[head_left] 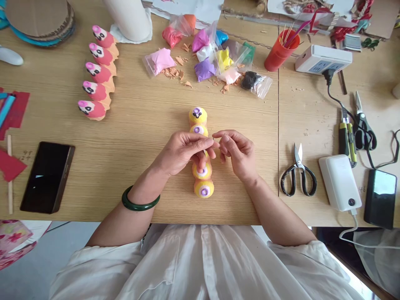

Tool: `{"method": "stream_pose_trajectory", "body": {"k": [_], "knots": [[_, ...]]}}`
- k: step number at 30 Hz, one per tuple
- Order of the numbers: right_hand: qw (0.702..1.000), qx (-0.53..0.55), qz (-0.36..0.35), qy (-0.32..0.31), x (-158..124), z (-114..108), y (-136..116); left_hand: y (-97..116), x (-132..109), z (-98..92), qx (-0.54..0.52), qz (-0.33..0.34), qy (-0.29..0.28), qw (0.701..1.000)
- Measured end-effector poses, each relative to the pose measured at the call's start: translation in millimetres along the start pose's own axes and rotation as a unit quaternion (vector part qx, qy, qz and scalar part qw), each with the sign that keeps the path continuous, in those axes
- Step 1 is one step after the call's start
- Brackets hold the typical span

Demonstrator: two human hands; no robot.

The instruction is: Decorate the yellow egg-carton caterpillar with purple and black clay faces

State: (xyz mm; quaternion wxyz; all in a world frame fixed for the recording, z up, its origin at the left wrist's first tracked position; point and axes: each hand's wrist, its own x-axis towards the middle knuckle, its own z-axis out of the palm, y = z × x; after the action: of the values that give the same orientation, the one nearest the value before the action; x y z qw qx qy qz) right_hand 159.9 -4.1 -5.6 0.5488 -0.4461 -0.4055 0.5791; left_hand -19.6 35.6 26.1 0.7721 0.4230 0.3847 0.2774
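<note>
A strip of yellow, clay-covered bumps (204, 189) lies lengthwise on the table before me, each visible bump bearing a purple ring on a pale patch. Black marks show on the farthest bump; the middle is hidden under my fingers. Above the strip, my left hand (187, 152) pinches thumb against forefinger, with a tiny dark speck at the tips too small to name. My right hand (239, 154) is curled, its forefinger reaching to my left fingertips and its thumb close by. Whatever it holds there is hidden.
Bags of coloured clay (204, 71) lie at the back among orange crumbs. A pink bumpy strip (101, 75) stands left, above a phone (46, 177). Scissors (298, 171), a white power bank (340, 182), a red cup (278, 52) and a power strip (323, 60) are right.
</note>
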Motion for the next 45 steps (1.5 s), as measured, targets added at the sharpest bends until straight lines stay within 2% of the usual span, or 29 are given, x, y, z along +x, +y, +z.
{"method": "stream_pose_trajectory", "body": {"k": [7, 13, 18, 20, 26, 36, 42, 45], "knots": [[0.998, -0.004, 0.005, -0.066, 1.2, -1.2, -1.2, -0.4, -1.3, -3.0, 0.000, -0.020, -0.030, 0.999], [1.000, -0.016, 0.007, -0.024, 3.9, -0.6, -3.7, 3.3, -0.7, 0.4, -0.013, -0.037, -0.017, 0.999], [1.000, -0.011, 0.017, 0.010, 5.6, -0.1, -1.6, -0.1, -0.8, 0.2, 0.018, 0.004, 0.030, 0.999], [1.000, -0.012, 0.011, 0.018, 5.4, 0.5, -1.1, -2.4, -1.1, -0.7, 0.030, 0.014, 0.032, 0.999], [0.999, -0.029, 0.009, 0.015, 2.1, 1.6, -1.7, -4.4, -0.7, -1.8, 0.055, 0.031, 0.022, 0.998], [0.999, -0.042, 0.000, -0.006, 3.7, -3.7, -1.8, -2.1, -1.0, -0.4, 0.032, 0.020, 0.037, 0.999], [1.000, -0.025, -0.007, -0.007, 3.5, 0.2, -3.5, -2.1, -1.0, -0.1, 0.033, 0.012, 0.011, 0.999], [1.000, -0.027, 0.004, -0.001, 3.4, 0.6, -3.2, -1.0, -1.5, 0.8, 0.027, 0.004, 0.020, 0.999]]}}
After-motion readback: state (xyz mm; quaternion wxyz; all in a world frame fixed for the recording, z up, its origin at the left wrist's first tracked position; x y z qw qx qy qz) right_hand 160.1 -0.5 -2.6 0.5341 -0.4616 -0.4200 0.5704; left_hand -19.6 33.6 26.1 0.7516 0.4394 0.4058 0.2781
